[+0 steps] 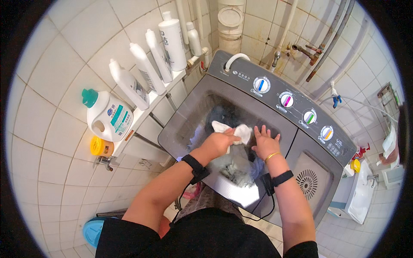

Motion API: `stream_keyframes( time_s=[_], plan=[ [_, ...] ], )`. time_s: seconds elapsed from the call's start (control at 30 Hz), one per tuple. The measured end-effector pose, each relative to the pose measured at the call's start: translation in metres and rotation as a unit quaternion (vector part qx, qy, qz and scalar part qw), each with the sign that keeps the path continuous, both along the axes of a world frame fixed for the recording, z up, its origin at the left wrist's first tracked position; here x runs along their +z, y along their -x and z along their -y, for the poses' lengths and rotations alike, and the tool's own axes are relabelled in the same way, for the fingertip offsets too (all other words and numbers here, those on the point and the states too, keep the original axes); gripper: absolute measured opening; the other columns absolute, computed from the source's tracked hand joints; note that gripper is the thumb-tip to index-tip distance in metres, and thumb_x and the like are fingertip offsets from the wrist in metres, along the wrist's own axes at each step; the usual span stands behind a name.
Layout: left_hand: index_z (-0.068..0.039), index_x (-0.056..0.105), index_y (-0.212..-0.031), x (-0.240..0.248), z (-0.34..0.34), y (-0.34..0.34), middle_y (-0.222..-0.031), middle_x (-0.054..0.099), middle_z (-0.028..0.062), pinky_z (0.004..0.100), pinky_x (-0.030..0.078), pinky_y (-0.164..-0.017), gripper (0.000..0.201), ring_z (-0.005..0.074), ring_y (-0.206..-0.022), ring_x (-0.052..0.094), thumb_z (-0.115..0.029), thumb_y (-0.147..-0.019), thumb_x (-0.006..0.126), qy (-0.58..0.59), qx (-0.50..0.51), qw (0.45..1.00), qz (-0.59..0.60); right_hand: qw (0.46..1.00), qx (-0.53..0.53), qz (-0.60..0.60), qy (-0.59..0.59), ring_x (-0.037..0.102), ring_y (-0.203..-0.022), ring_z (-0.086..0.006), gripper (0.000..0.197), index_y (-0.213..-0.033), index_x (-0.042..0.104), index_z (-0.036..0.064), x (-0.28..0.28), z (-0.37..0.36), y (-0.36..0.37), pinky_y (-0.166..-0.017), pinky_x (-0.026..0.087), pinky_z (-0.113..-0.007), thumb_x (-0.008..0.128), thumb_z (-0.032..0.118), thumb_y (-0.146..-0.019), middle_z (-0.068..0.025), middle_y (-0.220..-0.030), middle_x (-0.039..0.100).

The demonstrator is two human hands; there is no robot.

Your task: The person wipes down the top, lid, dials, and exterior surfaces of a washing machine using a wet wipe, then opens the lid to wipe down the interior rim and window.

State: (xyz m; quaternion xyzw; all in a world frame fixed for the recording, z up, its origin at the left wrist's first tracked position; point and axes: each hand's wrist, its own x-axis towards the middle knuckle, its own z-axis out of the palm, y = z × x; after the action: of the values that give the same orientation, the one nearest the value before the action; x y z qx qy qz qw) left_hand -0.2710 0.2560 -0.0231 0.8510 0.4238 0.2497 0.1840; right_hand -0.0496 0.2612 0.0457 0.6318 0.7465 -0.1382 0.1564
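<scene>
My left hand (220, 142) is closed on a crumpled white cloth (241, 133) over the left side of a grey twin-tub washing machine (180, 129). Just right of the cloth, my right hand (265, 144) has its fingers spread and holds nothing; its palm faces down over the same side. Beneath and around both hands, dark fabric (221, 115) and greyish fabric (235, 165) show in the tub area. A bright glare (243, 193) crosses its near part, like light on a glossy, see-through cover. My hands hide part of what lies under them.
Four dials line the control panel (286, 100). At right is a vented spin-side cover (307, 182). A shelf (133, 122) along the left wall carries several white bottles (172, 41) and a yellow-lidded jar (101, 147). Pipes, a tap (337, 101) and a sink (362, 193) stand right.
</scene>
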Motion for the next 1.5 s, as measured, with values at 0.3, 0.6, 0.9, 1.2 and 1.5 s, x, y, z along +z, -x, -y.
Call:
stream_keyframes(
  time_s=[0.3, 0.6, 0.9, 1.2, 1.5],
  plan=[
    [-0.009, 0.062, -0.125, 0.034, -0.118, 0.017, -0.118, 0.063, 0.0246, 0.0453, 0.048, -0.094, 0.035, 0.0388, -0.111, 0.060, -0.010, -0.090, 0.058, -0.046, 0.111, 0.989, 0.082, 0.994, -0.003, -0.089, -0.057, 0.030, -0.146, -0.0313, 0.082, -0.156, 0.022, 0.0123, 0.010, 0.027, -0.016, -0.115, 0.023, -0.064, 0.068, 0.022, -0.089, -0.0165, -0.160, 0.027],
    [-0.005, 0.042, -0.144, 0.003, -0.063, -0.054, -0.140, 0.045, 0.0333, 0.0442, 0.044, -0.105, 0.062, 0.0447, -0.128, 0.049, -0.005, -0.084, 0.056, -0.010, -0.063, 0.985, -0.157, 0.968, 0.035, -0.208, -0.134, 0.031, -0.145, -0.0337, 0.083, -0.154, 0.026, 0.0098, -0.008, 0.031, -0.031, -0.116, 0.026, -0.058, 0.070, 0.015, -0.085, -0.0195, -0.159, 0.026],
    [-0.014, 0.067, -0.117, 0.030, -0.012, -0.055, -0.133, 0.059, 0.0147, 0.0398, 0.053, -0.092, 0.037, 0.0368, -0.112, 0.063, -0.002, -0.084, 0.054, 0.152, -0.150, 0.969, -0.126, 0.979, 0.096, -0.176, 0.023, 0.034, -0.143, -0.0351, 0.090, -0.156, 0.021, 0.0151, 0.009, 0.043, -0.027, -0.114, 0.026, -0.061, 0.074, 0.025, -0.084, -0.0199, -0.159, 0.026],
    [-0.008, 0.046, -0.143, 0.008, -0.126, -0.014, -0.133, 0.054, 0.0284, 0.0461, 0.043, -0.105, 0.056, 0.0454, -0.131, 0.045, -0.007, -0.088, 0.051, 0.068, 0.103, 0.983, -0.136, 0.976, -0.021, -0.184, -0.118, 0.032, -0.145, -0.0343, 0.085, -0.156, 0.020, 0.0121, 0.002, 0.038, -0.069, -0.113, 0.027, -0.062, 0.069, 0.017, -0.087, -0.0204, -0.159, 0.027],
    [-0.018, 0.055, -0.139, 0.006, -0.050, -0.119, -0.149, 0.043, 0.0209, 0.0408, 0.044, -0.107, 0.062, 0.0336, -0.140, 0.040, 0.005, -0.081, 0.053, 0.006, -0.234, 0.960, -0.151, 0.972, -0.041, -0.195, -0.125, 0.035, -0.143, -0.0336, 0.078, -0.154, 0.026, 0.0124, -0.005, 0.058, -0.087, -0.113, 0.029, -0.061, 0.067, 0.015, -0.087, -0.0208, -0.158, 0.027]
  ],
)
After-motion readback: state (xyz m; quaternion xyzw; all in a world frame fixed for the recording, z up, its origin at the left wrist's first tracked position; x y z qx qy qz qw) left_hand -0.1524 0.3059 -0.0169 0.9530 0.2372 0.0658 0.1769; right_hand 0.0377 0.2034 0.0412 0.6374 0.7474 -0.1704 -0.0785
